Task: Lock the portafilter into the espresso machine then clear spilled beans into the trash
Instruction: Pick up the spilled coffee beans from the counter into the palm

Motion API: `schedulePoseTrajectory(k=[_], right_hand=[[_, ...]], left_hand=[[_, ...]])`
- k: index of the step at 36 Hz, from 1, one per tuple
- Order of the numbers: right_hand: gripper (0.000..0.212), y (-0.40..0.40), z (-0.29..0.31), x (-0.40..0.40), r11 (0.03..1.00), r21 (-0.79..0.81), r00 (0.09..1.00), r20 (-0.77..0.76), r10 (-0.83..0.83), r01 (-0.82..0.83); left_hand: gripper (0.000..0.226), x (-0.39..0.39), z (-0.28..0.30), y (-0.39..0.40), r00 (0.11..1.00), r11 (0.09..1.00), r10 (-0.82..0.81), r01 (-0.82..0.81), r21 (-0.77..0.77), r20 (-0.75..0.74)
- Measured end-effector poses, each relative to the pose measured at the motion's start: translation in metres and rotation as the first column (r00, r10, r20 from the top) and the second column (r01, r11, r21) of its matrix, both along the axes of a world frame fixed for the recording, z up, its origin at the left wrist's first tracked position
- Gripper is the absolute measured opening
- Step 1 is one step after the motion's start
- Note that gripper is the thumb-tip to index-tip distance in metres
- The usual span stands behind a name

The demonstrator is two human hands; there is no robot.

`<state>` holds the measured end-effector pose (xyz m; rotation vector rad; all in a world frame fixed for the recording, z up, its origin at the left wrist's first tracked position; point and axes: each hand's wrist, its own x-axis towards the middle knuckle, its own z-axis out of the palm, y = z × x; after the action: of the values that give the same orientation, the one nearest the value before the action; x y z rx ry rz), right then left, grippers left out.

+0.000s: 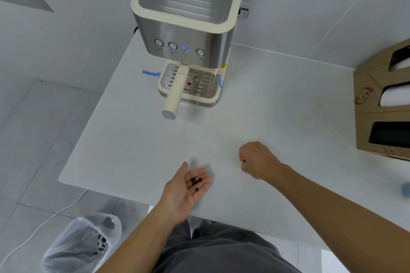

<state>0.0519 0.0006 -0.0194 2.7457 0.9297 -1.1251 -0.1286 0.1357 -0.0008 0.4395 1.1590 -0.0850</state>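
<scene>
Trash bag [82, 244]: thin white plastic, on the floor at lower left, beans already inside.
Left hand [186, 186]: palm up, fingers relaxed, cradling several beans [196, 182]; light, hard, likely to roll, so best cupped.
Right hand [257, 159]: fingers curled under, contents cannot be told.
Table [288, 106]: smooth, white.
Portafilter [175, 93]: seated in espresso machine [188, 17].
Floor: pale tile.

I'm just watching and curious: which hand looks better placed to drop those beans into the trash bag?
Left. The left hand already cradles the beans in its open palm, and the trash bag sits on the floor on that side. The right hand is curled, farther away.
</scene>
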Motion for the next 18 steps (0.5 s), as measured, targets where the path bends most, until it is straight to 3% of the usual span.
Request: schedulePoseTrajectory(k=[10, 13, 18], right_hand=[[0.025, -0.006, 0.001, 0.002, 0.976, 0.091, 0.98, -0.047, -0.196, 0.199], [0.009, -0.011, 0.006, 0.003, 0.957, 0.118, 0.963, -0.078, -0.258, 0.266], [0.012, -0.016, 0.01, 0.003, 0.934, 0.155, 0.944, -0.126, -0.305, 0.322]], left_hand=[[0.051, 0.0, -0.001, 0.009, 0.999, 0.999, -0.036, 0.036, 0.003, 0.014], [0.051, -0.002, -0.002, 0.011, 0.999, 0.999, -0.044, 0.044, 0.006, 0.013], [0.051, -0.002, -0.003, 0.014, 0.998, 0.998, -0.057, 0.057, 0.004, 0.008]])
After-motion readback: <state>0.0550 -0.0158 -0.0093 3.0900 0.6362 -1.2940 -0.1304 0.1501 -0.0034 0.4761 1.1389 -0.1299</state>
